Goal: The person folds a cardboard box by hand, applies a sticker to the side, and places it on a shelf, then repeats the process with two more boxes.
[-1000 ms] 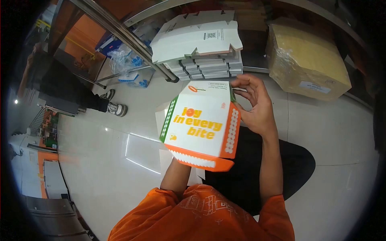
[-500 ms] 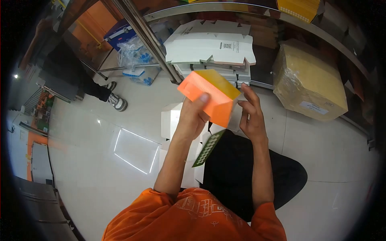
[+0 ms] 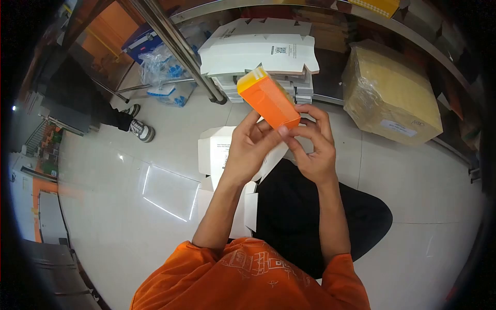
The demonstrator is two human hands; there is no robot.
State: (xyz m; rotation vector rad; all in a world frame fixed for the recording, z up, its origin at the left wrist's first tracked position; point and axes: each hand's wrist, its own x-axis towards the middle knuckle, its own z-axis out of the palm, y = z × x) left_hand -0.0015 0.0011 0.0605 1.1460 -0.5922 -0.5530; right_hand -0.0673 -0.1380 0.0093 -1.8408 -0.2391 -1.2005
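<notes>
A small orange and yellow cardboard box [image 3: 269,102] is held up tilted in front of me, its yellow end pointing up and left. My left hand [image 3: 248,155] grips its lower end, thumb on the near edge and the other fingers partly hidden behind. At the lower right corner, my right hand [image 3: 316,155] has its bent fingers on the box's end, thumb and forefinger pinching close to the left thumb. Below my hands lies an unfolded white carton [image 3: 212,152] with printed text, partly covered by my left forearm.
Flat white cartons are stacked [image 3: 258,46] ahead, by a metal shelf post [image 3: 175,49]. A plastic-wrapped brown box [image 3: 392,93] stands on the right. At left, another person's shoe [image 3: 142,130] rests on the tiled floor near clear plastic bags [image 3: 165,72].
The orange box has turned, and its yellow end now points up-left. My right hand has come in from beside it to touch its lower corner. The hanging green patterned flap is out of sight.
</notes>
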